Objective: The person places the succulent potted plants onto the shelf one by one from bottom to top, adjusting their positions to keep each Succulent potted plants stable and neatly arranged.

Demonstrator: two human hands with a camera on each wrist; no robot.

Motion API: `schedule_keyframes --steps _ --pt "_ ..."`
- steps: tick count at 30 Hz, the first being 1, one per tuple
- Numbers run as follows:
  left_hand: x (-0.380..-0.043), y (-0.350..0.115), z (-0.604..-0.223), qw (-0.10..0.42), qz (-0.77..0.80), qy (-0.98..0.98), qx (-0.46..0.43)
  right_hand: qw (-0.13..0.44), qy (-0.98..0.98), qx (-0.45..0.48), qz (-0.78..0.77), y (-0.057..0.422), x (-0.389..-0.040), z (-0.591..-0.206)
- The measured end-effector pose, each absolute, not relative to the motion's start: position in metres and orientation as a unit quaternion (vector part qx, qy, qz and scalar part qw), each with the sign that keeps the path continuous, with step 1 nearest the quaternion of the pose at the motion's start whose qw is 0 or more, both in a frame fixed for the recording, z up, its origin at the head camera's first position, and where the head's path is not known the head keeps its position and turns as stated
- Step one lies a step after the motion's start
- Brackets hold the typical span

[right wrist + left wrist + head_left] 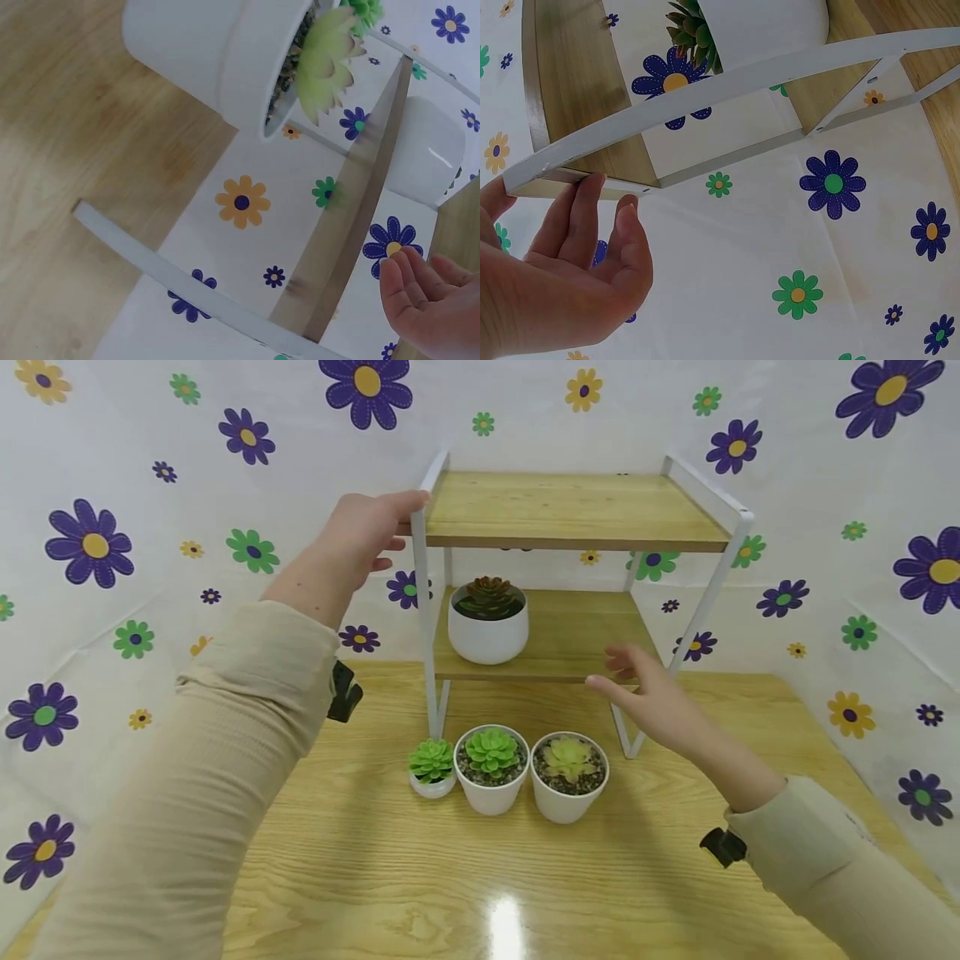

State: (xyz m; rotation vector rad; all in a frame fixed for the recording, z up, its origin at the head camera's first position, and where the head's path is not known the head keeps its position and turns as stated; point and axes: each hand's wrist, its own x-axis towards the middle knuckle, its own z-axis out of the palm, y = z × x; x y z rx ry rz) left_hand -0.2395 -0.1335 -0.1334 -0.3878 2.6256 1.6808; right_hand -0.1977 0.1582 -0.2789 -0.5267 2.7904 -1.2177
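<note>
Left hand (363,535) pinches a corner of the shelf rack (577,544); right hand (652,697) loose and empty

The left hand's thumb presses the upper front corner, its other fingers bent in under the top board (570,503); the rack stretches rightward from that grip, standing on the wooden table (375,877); the right hand, fingers slightly curved and apart from the thumb, is near the right part of the lower board (577,627); on that board, below and right of the left grip, sits a rounded white pot (487,639); leftward and below the right hand stand a small potted plant (432,787), a bright green succulent (491,750) and a yellowish succulent (568,760), both in white pots.
</note>
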Motion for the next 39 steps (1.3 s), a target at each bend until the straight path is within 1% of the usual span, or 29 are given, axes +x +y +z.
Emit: schedule_keyframes --steps 4,18,29,39 --pt "-0.239 -0.134 -0.134 0.002 0.532 0.838 -0.123 0.045 0.899 -0.164 -0.403 0.166 -0.187 -0.293" --pt "-0.241 -0.135 -0.134 -0.002 0.527 0.841 -0.122 0.06 0.897 -0.174 -0.402 0.177 -0.173 -0.34" --pt "-0.241 -0.134 -0.136 -0.003 0.527 0.842 -0.12 0.077 0.894 -0.173 -0.406 0.177 -0.167 -0.358" --pt "-0.24 -0.133 -0.135 -0.003 0.522 0.844 -0.121 0.07 0.894 -0.185 -0.401 0.171 -0.166 -0.378"
